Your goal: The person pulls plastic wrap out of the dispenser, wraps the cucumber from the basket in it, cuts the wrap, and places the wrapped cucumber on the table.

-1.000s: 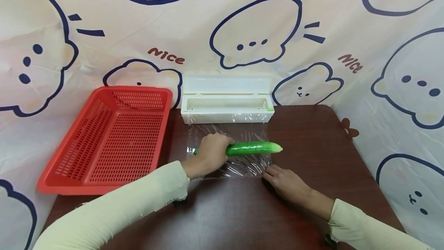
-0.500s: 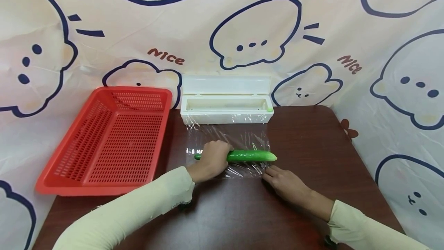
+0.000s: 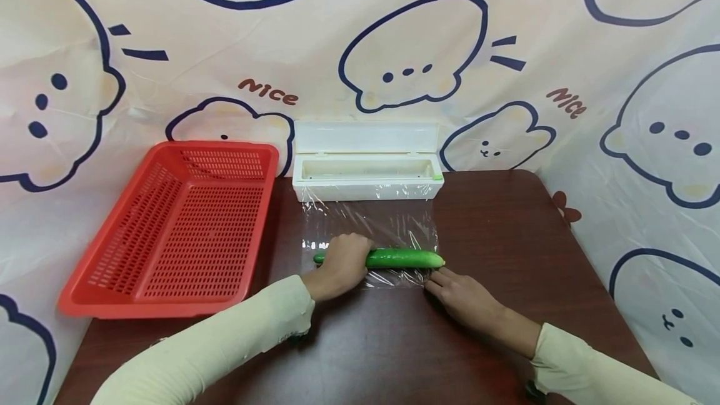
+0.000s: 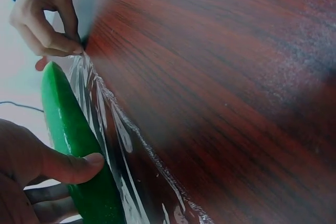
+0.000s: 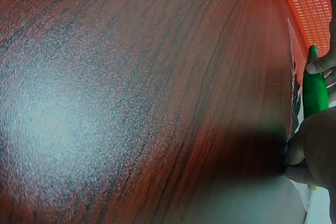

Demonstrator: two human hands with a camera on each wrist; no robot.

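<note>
A long green cucumber (image 3: pixel 404 259) lies crosswise over a sheet of clear plastic wrap (image 3: pixel 371 220). My left hand (image 3: pixel 344 261) grips it near its left half, thumb along the near side, as the left wrist view shows with the cucumber (image 4: pixel 73 124) pointing away. At the sheet's near right corner my right hand (image 3: pixel 462 297) pinches the wrap's edge between thumb and fingers; in the left wrist view those fingertips (image 4: pixel 73 51) draw the film into folds. The wrap runs back to a white dispenser box (image 3: pixel 368 190) with its lid raised.
A red slotted plastic basket (image 3: pixel 255 255) stands at the left of the dark wood table (image 3: pixel 489 224). A patterned curtain (image 3: pixel 315 36) hangs behind and at both sides. The dispenser box is near the table's back edge.
My left hand has brought the cucumber down and toward me, onto the near part of the wrap. The right hand has stayed at the sheet's corner.
</note>
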